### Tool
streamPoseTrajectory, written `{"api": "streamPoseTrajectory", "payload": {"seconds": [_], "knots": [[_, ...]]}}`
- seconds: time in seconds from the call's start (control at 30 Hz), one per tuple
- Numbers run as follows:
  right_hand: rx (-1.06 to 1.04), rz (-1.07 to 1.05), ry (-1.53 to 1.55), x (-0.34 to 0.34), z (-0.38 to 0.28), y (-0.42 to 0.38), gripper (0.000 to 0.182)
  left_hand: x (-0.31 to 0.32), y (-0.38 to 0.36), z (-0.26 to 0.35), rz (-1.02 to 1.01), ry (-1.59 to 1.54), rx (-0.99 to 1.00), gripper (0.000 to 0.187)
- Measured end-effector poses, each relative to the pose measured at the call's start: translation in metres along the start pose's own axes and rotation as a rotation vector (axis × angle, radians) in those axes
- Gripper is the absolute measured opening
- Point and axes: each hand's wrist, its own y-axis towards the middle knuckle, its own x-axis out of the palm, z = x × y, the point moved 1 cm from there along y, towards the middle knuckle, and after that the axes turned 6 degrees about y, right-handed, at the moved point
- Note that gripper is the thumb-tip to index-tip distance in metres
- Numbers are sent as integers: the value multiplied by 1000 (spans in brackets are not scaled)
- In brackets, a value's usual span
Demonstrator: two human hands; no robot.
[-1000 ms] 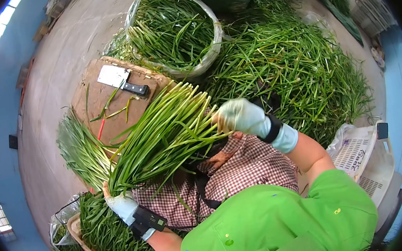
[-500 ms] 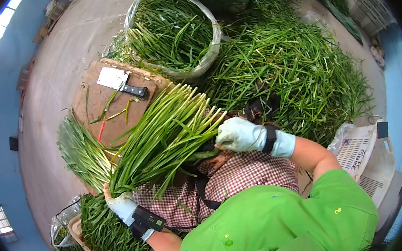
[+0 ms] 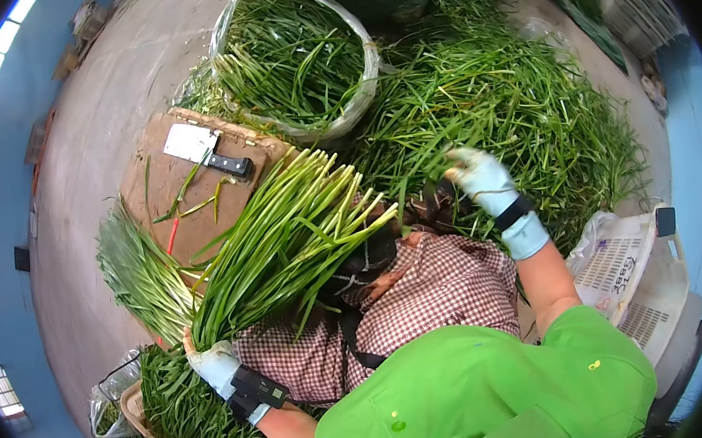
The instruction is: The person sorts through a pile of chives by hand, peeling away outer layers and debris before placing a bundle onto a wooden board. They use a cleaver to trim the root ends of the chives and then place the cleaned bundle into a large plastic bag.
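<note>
My left hand (image 3: 216, 369), in a pale blue glove, is closed round the leafy end of a large bunch of garlic chives (image 3: 285, 234). Its pale cut stems fan toward the upper right across my lap. My gloved right hand (image 3: 484, 181) is above the loose heap of garlic chives (image 3: 519, 118), apart from the bunch. Its fingers are bent together on a few green blades at the fingertips. Another bunch (image 3: 145, 272) lies left of the held one, on the edge of a brown board (image 3: 166, 182). A cleaver (image 3: 207, 148) rests on that board among stray leaves.
Beyond the board stands a plastic-lined round container (image 3: 372, 65) full of greens. A crate (image 3: 132, 402) of leaves sits by my left side. White perforated baskets (image 3: 626, 264) stand to my right. A checked apron (image 3: 443, 295) covers my lap.
My right hand has moved from the stem ends of the bunch up and right, over the loose heap. My left hand keeps its hold on the bunch and has barely moved.
</note>
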Motion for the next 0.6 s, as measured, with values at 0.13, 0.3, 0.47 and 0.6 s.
{"api": "streamPoseTrajectory", "payload": {"seconds": [0.13,0.3,0.47,0.6], "knots": [[16,87,12,22,-27,-1,39,-5,0,-2,13,-2,-33,73],[-256,-323,208,58,-74,-6,31,5,-11,19,43,-14,-114,71],[120,-609,624,63,-94,-16,19,11,-10,12,-7,61,21,63],[162,-444,987,43,-105,-8,16,5,-8,1,5,178,232,72]]}}
